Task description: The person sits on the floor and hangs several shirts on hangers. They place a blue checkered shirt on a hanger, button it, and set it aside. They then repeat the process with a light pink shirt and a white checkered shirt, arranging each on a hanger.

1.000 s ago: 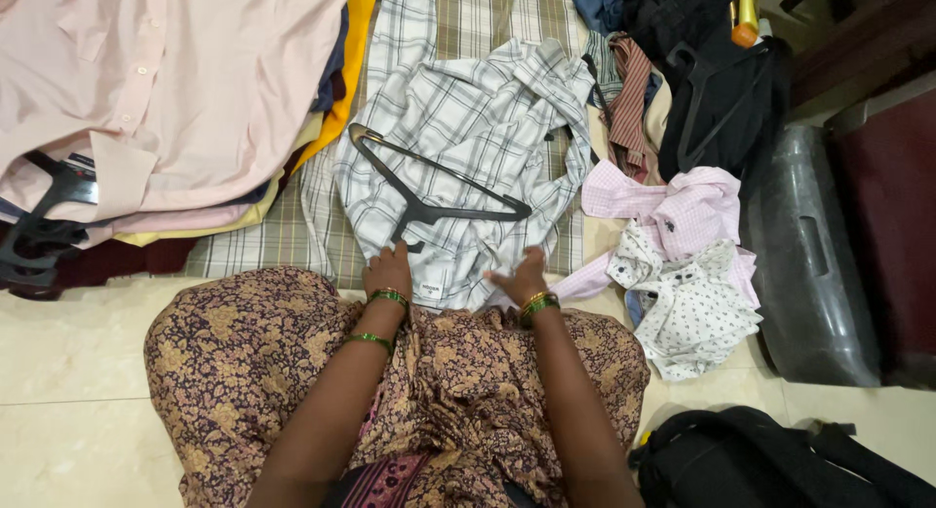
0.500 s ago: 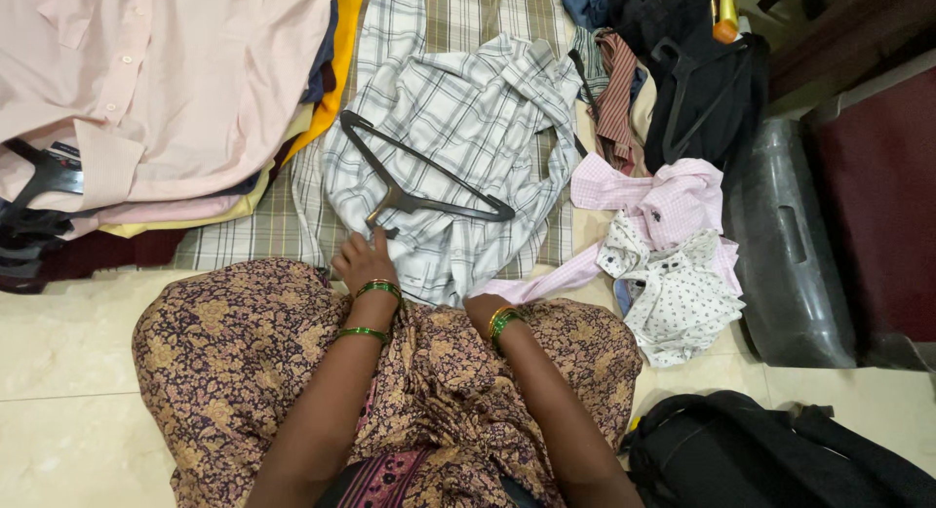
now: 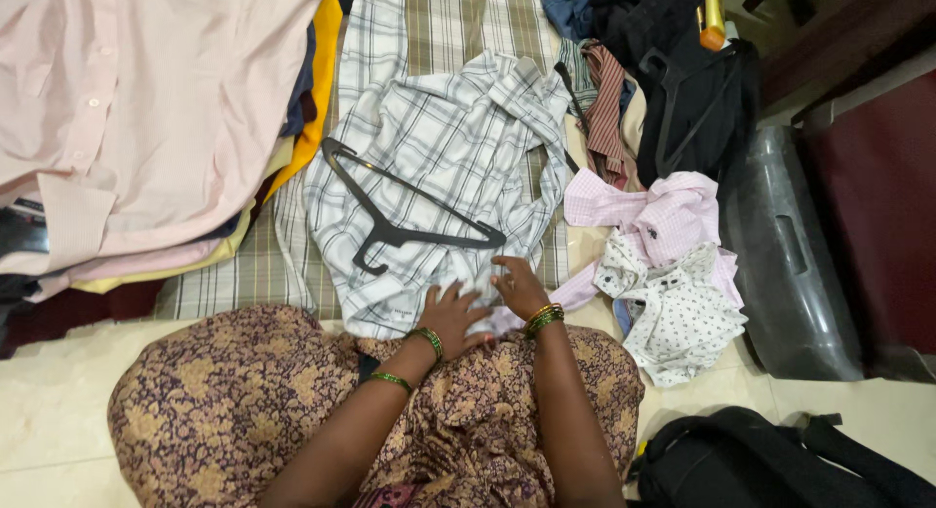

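A white checked shirt [image 3: 439, 157] lies spread out in front of me, with a black plastic hanger [image 3: 405, 211] resting on top of it. My left hand [image 3: 453, 318] and my right hand [image 3: 517, 286] are close together on the shirt's near hem, pinching the cloth. Both wrists wear green and gold bangles. My lap is covered by a brown floral skirt [image 3: 244, 401].
A stack of folded shirts [image 3: 136, 128], a pink one on top, sits at left. A pink checked shirt [image 3: 653, 211] and a white dotted one [image 3: 682, 313] lie crumpled at right. A dark suitcase [image 3: 790, 264] and black bags [image 3: 770, 464] lie beyond them.
Both hands drew back to my lap, then returned to the shirt's near hem. They are now closer together, gripping the cloth. The view has shifted slightly.
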